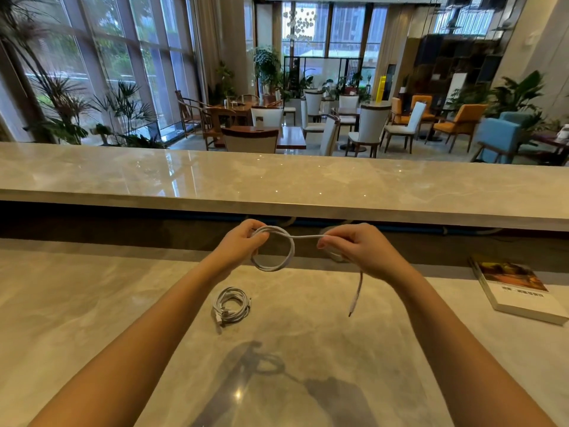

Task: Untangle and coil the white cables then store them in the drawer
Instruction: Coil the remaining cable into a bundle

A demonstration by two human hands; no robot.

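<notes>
At frame centre, above the pale marble counter (308, 318), the left hand (243, 241) pinches a thin white cable (286, 257) into one loop, fingers closed, while the right hand (354, 246) grips its straight run. Each new turn should match that loop, the dangling plug end fed through slowly. A coiled white cable bundle (231, 304) lies lower left of it; no drawer shows.

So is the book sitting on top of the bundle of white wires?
No, the thick paperback book lies far right of the coiled white cable bundle.
</notes>
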